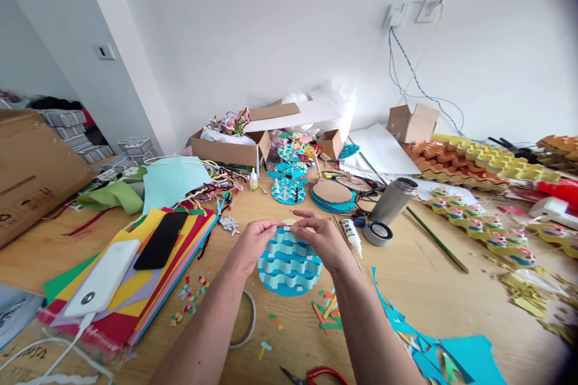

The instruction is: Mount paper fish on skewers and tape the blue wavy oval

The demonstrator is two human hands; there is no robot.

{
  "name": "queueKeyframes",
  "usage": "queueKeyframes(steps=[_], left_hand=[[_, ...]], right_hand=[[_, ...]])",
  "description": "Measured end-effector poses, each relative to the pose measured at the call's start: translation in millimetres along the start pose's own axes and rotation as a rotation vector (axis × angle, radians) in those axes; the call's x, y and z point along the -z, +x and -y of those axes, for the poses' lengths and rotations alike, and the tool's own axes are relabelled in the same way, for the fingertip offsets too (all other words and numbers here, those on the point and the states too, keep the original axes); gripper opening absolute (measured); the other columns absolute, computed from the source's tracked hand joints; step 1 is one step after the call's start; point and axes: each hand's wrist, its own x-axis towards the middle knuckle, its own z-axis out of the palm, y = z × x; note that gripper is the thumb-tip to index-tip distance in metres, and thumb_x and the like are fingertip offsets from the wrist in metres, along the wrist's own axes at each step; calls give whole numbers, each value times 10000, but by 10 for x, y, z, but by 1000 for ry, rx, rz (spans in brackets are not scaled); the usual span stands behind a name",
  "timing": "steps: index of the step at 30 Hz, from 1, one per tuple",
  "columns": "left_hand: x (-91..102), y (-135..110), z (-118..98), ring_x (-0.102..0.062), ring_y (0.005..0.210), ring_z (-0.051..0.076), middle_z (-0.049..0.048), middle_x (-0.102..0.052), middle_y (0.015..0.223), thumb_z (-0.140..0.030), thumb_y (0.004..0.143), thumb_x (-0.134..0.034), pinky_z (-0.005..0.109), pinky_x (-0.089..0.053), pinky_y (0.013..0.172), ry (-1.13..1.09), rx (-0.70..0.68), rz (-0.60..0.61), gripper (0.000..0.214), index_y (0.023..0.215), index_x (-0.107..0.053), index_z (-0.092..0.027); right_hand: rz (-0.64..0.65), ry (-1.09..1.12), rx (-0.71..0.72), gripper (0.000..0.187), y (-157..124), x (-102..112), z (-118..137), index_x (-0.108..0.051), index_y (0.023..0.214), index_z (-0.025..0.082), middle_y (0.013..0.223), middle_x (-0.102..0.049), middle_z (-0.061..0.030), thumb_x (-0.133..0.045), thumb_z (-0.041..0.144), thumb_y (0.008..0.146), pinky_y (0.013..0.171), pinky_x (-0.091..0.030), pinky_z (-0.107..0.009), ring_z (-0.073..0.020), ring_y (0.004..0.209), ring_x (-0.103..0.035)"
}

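A round blue disc [289,290] lies on the table under my hands, with wavy pale-blue paper strips [289,267] across it and small white squares here and there. At its far edge, my left hand [256,243] and my right hand [323,240] meet, thumb and forefinger closed on each side of a small pale paper strip [288,228]. The other fingers of my right hand are raised a little. Fingertips hide part of the strip. Beside my right hand lies a white glue tube [351,237].
A tape roll [251,319] and red-handled cutters [320,374] lie near me. Left are coloured sheets with a phone [161,240] and power bank [103,280]. A steel flask [394,201], blue discs [333,200], blue scraps [472,355] and egg trays [478,159] stand right and behind.
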Motion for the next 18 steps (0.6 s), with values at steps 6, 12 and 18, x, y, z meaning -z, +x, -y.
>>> queueKeyframes(steps=[6,12,18], left_hand=[[-2,1,12,-644,849,242,105,-721,898,-401,667,-693,363,-471,811,39,-10,-5,408,961,-710,-118],[-22,-11,-21,-643,866,246,107,-724,881,-412,637,-707,359,-474,804,13,10,-7,438,953,-708,-110],[-25,-11,-19,-648,825,236,100,-725,856,-418,619,-723,346,-472,785,-5,15,-9,443,940,-711,-113]], right_hand=[[9,-21,3,212,-5,-7,-1,-730,694,175,1234,-571,-139,-665,377,692,935,-365,-416,-287,1189,-487],[7,-41,11,202,2,-3,0,-736,675,192,1231,-581,-131,-671,383,676,931,-369,-413,-299,1188,-489],[3,-44,3,205,6,-9,9,-736,673,194,1231,-583,-123,-672,389,672,934,-369,-411,-300,1179,-499]])
